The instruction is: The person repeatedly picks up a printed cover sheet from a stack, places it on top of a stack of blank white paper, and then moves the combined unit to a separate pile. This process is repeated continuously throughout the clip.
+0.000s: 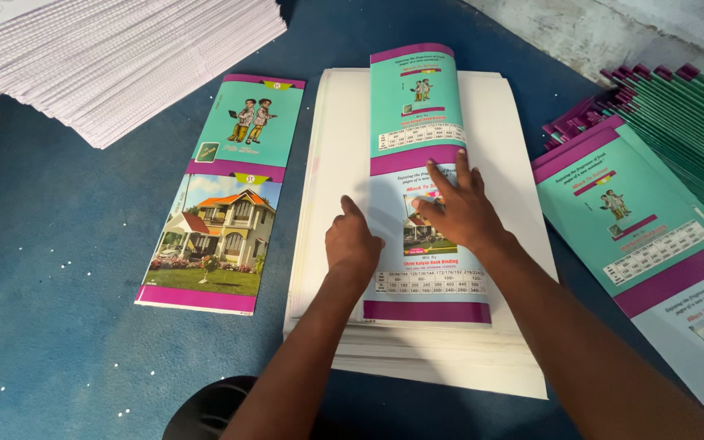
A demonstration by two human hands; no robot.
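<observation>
Cover [427,183] lay on your paper stack [515,244], pressed by flat open left hand [350,244] and right hand [459,208]; fanned covers [653,195] waited unused.

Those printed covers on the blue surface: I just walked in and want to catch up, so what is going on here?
A person presses both hands onto a long teal and magenta cover sheet lying on a stack of white paper. The left hand rests near its left edge with the thumb up; the right hand lies flat, fingers spread, on its middle. Another cover sheet with a house picture lies to the left, more covers are piled on the right, and a white paper pile sits top left.
</observation>
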